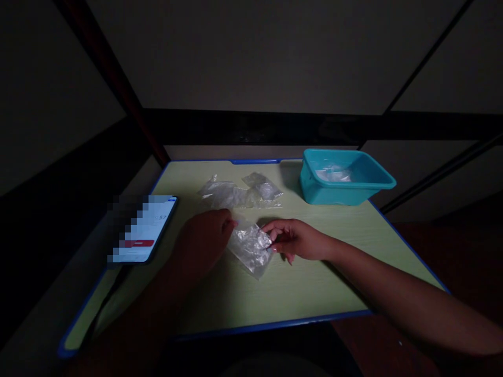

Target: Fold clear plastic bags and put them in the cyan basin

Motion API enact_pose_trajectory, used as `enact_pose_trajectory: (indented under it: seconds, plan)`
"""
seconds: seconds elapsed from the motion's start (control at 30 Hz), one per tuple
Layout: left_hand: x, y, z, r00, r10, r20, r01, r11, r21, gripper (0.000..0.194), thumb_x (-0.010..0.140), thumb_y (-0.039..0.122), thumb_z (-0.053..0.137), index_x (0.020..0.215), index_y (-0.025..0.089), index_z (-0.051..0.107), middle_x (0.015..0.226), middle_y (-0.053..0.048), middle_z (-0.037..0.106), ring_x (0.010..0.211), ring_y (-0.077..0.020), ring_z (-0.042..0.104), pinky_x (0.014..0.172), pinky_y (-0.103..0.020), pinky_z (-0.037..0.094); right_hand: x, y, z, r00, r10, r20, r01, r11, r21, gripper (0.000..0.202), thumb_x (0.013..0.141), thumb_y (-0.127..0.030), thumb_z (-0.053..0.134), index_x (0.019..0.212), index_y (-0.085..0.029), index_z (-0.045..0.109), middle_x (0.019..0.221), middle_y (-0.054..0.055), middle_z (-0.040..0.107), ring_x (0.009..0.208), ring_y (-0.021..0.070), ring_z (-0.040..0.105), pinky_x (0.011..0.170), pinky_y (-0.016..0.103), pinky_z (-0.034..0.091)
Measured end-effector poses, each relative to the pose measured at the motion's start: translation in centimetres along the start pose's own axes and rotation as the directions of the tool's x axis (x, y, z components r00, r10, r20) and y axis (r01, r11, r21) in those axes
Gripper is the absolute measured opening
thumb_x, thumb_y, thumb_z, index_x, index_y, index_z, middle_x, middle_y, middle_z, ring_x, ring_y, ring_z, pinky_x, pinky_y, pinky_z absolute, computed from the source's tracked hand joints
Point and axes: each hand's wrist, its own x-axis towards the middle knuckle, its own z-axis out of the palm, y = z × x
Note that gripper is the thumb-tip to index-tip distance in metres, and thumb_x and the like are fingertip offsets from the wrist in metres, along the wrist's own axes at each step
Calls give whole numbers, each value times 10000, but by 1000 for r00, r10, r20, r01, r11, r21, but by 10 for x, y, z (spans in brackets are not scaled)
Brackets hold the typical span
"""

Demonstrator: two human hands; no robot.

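Observation:
A clear, crinkled plastic bag [252,251] is stretched between my two hands, low over the middle of the table. My left hand [208,233] is closed at the bag's upper left corner, its fingers mostly turned away and in shadow. At the bag's right edge, my right hand [293,241] pinches the plastic between thumb and fingers. Just beyond my hands lie more clear plastic bags [231,195], loosely overlapping. Whether anything is inside the held bag, I cannot tell.
A turquoise plastic bin [334,195] stands at the table's back right with clear plastic in it. A phone [151,235] with a lit screen is at the left edge, a dark strap below it. The pale green table [314,293] has a blue rim; a wall rises behind.

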Motion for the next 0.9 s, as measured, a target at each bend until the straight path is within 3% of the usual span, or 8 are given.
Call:
enact_pose_trajectory:
  seconds: [0.2,0.27,0.37,0.43,0.5,0.57,0.73,0.9]
  plan:
    - [0,-3,5,998,-32,58,22,985,172,281,926,305,392,871,176,636,808,-86,689,752,-244,649,655,-323,435,-1,0,4,998,-43,-46,40,996,-78,376,811,-182,646,1161,-206,512,893,-32,513,439,12,531,359,137,430]
    - [1,-5,11,1000,-17,-16,20,981,192,265,925,318,418,951,160,630,876,-105,691,810,-260,655,697,-348,469,-1,1,6,994,-80,-71,70,989,-134,350,824,-169,620,1155,-210,513,891,-32,504,445,12,525,361,139,431]
    - [-2,0,23,964,85,-254,-26,974,227,347,901,346,494,1153,124,580,1138,-176,642,1060,-318,600,867,-426,475,1,3,10,988,-115,-101,95,978,-183,334,836,-157,583,1152,-218,495,866,-40,489,444,17,523,356,139,433]
    - [-9,11,33,912,228,-340,-159,963,218,427,882,349,536,1236,110,546,1281,-203,578,1199,-345,526,983,-469,423,3,5,11,987,-115,-111,93,979,-183,283,836,-155,564,1102,-210,483,840,-46,487,420,15,510,334,131,411]
    - [-18,25,44,857,419,-299,-376,907,191,527,871,386,560,1315,110,494,1389,-202,509,1304,-347,446,1066,-493,357,4,5,11,985,-120,-121,93,973,-211,245,826,-145,561,1043,-200,464,806,-50,501,405,16,497,321,122,387]
    - [-29,38,54,821,523,-228,-496,852,168,708,860,449,571,1427,82,358,1493,-217,384,1384,-349,345,1104,-507,311,6,4,11,982,-134,-129,94,957,-276,224,810,-117,551,998,-194,454,771,-49,522,409,24,496,322,118,373]
    - [-37,44,73,876,473,-91,-466,880,93,814,876,533,515,1480,55,251,1541,-235,270,1435,-339,240,1124,-502,288,5,-1,12,979,-152,-136,99,937,-336,160,814,-140,541,939,-194,457,734,-52,535,409,48,513,325,142,372]
    - [-28,34,81,920,378,-101,-369,924,101,717,916,478,450,1478,70,269,1546,-231,253,1440,-339,221,1106,-536,302,6,5,13,980,-125,-153,87,968,-234,177,808,-235,601,880,-199,443,753,-55,514,408,46,511,323,154,391]
